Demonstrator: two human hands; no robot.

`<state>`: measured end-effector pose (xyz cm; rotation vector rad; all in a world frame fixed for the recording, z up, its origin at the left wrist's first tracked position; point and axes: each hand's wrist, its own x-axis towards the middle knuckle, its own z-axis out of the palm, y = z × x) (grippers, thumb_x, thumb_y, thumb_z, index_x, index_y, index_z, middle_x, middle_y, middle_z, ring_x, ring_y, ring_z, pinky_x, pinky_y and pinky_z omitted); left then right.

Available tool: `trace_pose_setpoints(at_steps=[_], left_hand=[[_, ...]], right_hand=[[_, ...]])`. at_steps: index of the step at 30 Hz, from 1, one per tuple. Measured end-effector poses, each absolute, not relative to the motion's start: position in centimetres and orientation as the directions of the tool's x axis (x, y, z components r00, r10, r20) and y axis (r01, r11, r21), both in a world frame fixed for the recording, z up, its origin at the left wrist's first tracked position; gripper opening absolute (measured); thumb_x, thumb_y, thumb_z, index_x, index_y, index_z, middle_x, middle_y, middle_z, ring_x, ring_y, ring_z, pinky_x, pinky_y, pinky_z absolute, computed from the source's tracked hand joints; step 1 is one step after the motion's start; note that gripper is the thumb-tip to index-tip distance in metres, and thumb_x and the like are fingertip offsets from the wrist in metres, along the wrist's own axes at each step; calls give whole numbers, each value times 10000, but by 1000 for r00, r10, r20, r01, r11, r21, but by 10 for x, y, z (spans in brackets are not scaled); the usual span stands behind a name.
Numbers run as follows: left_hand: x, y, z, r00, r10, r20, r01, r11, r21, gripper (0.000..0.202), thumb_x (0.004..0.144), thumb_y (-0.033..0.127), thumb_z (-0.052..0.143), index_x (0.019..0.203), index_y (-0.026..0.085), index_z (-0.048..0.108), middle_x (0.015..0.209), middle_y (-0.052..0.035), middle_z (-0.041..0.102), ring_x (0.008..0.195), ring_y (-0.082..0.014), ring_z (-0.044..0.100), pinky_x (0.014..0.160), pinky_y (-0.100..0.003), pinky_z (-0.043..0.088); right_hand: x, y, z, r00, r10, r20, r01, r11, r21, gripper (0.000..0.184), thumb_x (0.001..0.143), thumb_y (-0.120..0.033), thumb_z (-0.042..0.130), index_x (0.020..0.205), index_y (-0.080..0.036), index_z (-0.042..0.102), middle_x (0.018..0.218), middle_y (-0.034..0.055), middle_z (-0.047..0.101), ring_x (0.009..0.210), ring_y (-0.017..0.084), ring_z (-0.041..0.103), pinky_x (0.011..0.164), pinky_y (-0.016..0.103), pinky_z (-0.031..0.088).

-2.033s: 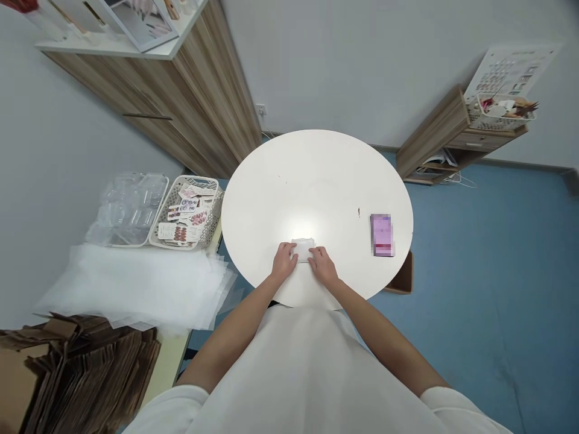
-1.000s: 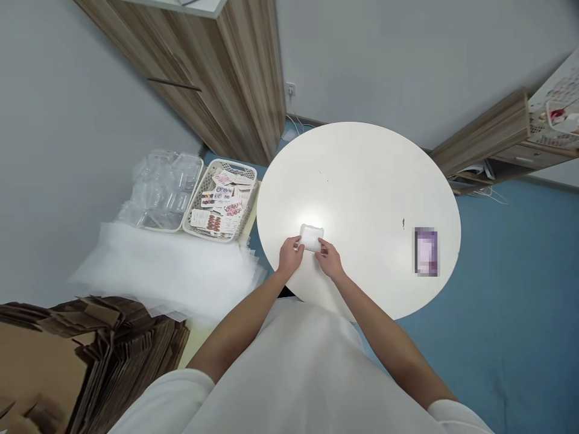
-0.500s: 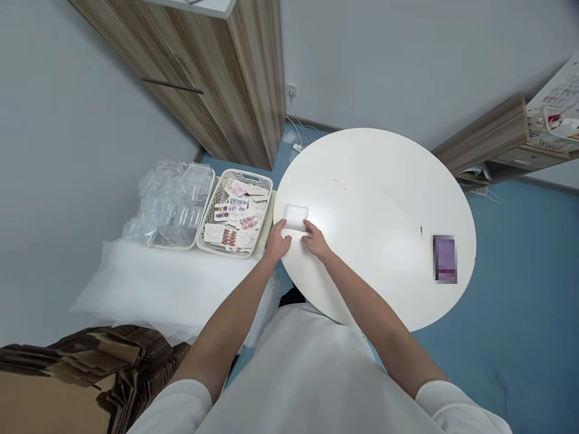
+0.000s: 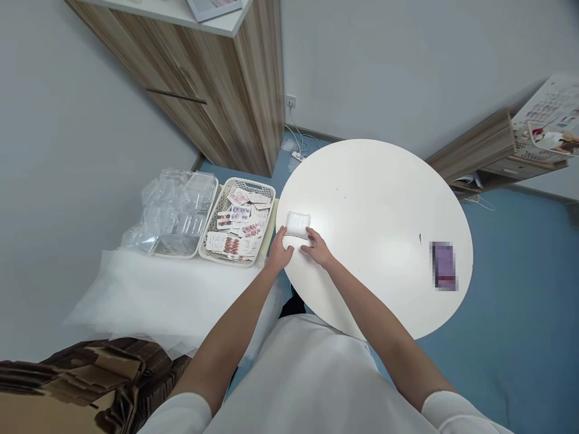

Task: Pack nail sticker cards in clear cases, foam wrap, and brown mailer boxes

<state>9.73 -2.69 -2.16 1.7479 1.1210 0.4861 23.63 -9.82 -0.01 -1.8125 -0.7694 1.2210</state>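
Observation:
A small white wrapped packet (image 4: 298, 223) lies flat on the left part of a round white table (image 4: 380, 199). At its near left corner rests my left hand (image 4: 279, 253), fingertips touching the packet's edge and thumb held apart toward the right. My right hand (image 4: 318, 248) mirrors it at the near right corner, fingertips against the packet and thumb apart. Neither hand is closed round the packet. What is inside the wrapping cannot be made out.
Left of the table stand a white basket of printed cards (image 4: 239, 223) and a container of clear plastic boxes (image 4: 178, 211). White foam sheets (image 4: 181, 289) and folded cardboard (image 4: 99, 374) are nearer. A pixelated purple object (image 4: 445, 265) lies at the table's right.
The view has shifted slightly, so everything sits a little lower in the picture. Both hands stay at the packet's near corners, with little visible movement against it.

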Motion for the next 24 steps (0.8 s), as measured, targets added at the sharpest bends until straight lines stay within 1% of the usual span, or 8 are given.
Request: trace_pose_setpoints(at_steps=[4,8,14,18,21,24], left_hand=[[94,-28,-22,488,856,-170,471,-94,877,657,669,85,473,1296,194,310,1368,-69,321,1248,-213,310,1027,-372,292],[94,-32,-25,460,868,-187,479,-65,875,658,683,101,488,1303,204,295,1365,-67,327,1252,-213,302,1034,-376,277],[97,-46,-32,401,888,-225,458,18,889,669,714,143,489,1327,206,227,1362,-88,321,1249,-210,308,1030,-384,270],[98,-62,-25,348,908,-233,454,55,890,646,721,173,496,1316,198,246,1354,-106,323,1244,-226,313,1012,-400,285],[95,-87,-13,321,922,-217,470,44,882,599,727,204,494,1291,199,292,1333,-107,347,1227,-235,336,987,-411,318],[88,-127,-2,297,934,-198,509,20,860,494,724,217,484,1210,200,400,1283,-92,404,1185,-235,389,943,-401,372]], right_hand=[[236,-99,0,341,828,-446,50,-489,-871,712,624,-237,597,1278,-256,318,1339,62,299,1180,224,357,855,339,433],[235,-106,2,335,825,-456,47,-497,-866,723,627,-249,600,1286,-262,303,1347,62,287,1192,231,349,862,347,430],[243,-127,10,312,813,-491,-9,-514,-858,750,637,-265,607,1304,-284,265,1384,56,253,1223,227,323,910,377,395],[251,-152,20,290,809,-511,-39,-524,-851,765,631,-271,622,1304,-296,261,1380,63,280,1240,237,312,938,409,366],[253,-175,24,286,813,-507,-9,-526,-850,710,655,-280,590,1293,-288,278,1369,72,301,1214,237,356,912,408,393],[248,-199,19,321,842,-434,91,-483,-871,592,687,-274,531,1248,-254,343,1311,89,375,1094,217,476,853,387,439]])
